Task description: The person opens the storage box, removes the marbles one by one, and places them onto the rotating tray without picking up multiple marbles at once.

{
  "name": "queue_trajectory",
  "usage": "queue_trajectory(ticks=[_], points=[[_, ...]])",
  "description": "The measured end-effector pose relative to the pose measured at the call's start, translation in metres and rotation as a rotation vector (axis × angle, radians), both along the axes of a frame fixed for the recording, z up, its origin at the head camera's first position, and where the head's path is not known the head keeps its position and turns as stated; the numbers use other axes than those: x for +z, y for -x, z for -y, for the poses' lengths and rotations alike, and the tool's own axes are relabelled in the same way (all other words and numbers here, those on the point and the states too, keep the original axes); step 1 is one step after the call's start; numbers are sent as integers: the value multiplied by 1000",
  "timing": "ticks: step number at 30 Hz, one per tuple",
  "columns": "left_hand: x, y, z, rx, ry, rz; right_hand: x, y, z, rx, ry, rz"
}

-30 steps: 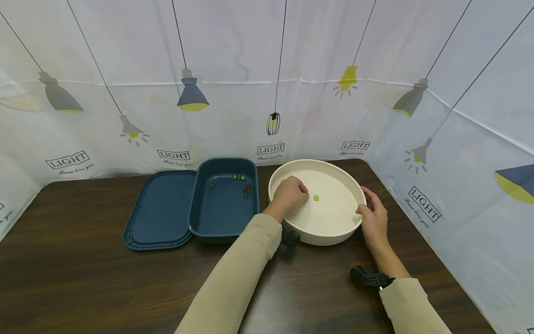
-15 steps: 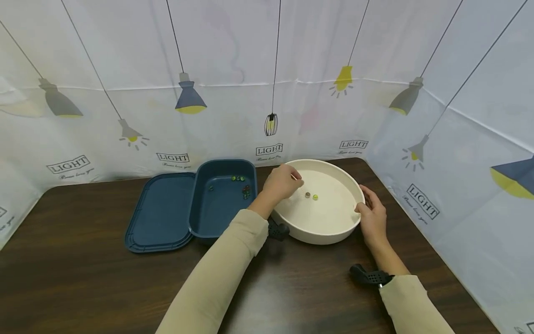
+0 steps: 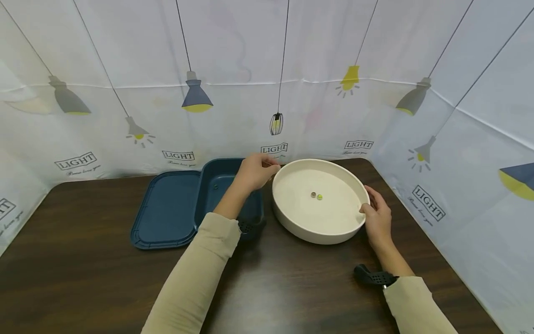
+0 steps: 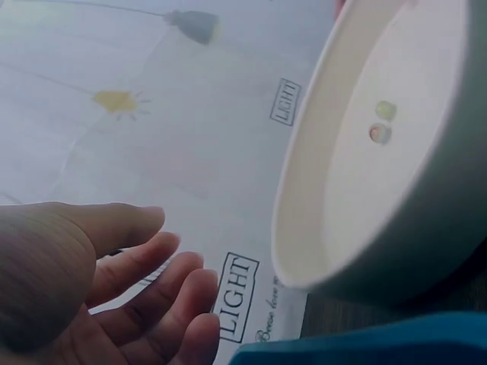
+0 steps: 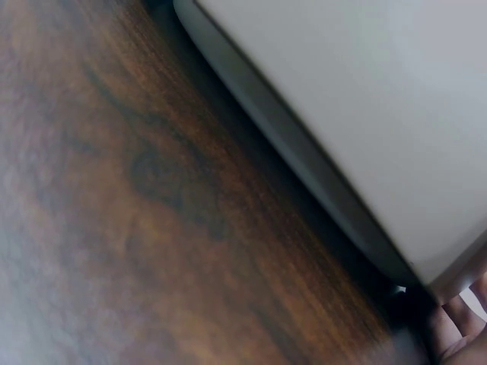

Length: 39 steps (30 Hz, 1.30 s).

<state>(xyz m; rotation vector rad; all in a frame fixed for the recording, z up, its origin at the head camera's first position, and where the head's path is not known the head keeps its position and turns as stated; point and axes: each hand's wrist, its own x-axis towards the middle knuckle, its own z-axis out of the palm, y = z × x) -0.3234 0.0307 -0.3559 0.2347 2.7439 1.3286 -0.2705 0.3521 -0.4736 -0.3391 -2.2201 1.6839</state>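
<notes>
My right hand [image 3: 378,220] grips the rim of a round cream-coloured basin [image 3: 288,222] at its right side, thumb over the edge. Two small marbles [image 3: 319,197], one yellow-green and one brownish, lie close together on the basin floor. Over the right part of a dark blue rectangular box [image 3: 201,197] is my left hand [image 3: 254,172], near the basin's left rim. In the left wrist view its fingers [image 4: 144,296] are loosely bent, apart from the thumb, with nothing seen between them. One small marble [image 3: 215,187] shows inside the box; my left arm hides much of the rest.
A dark blue lid [image 3: 167,211] lies left of the box, touching or overlapped by its edge. The dark wooden table [image 3: 83,269] extends in front. A white lamp-print sheet [image 3: 233,116] hangs behind and along the right side.
My left hand has let go of the brownish marble beside the yellow-green one and moved left, out of the basin to above the box. The right hand keeps its hold on the rim.
</notes>
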Motion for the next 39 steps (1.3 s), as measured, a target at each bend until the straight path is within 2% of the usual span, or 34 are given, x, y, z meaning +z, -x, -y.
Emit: queue_trajectory(ticks=[3, 13, 20, 25, 30, 33, 39], points=[[-2, -5, 7, 22, -36, 19, -1, 0, -1, 0, 5, 2], [-12, -19, 38, 39, -43, 29, -2, 0, 2, 3, 8, 4], [-21, -30, 53, -11, 12, 7, -1, 0, 4, -6, -2, 7], [-27, -37, 64, -60, 37, 84, -2, 1, 3, -4, -3, 14], [-27, -37, 72, -143, 77, 130, -2, 1, 2, -6, -1, 12], [-28, -35, 75, -168, 107, 142, -1, 1, 0, -9, -1, 5], [-42, -31, 75, -139, 147, 151, -1, 0, -1, -2, -21, 17]])
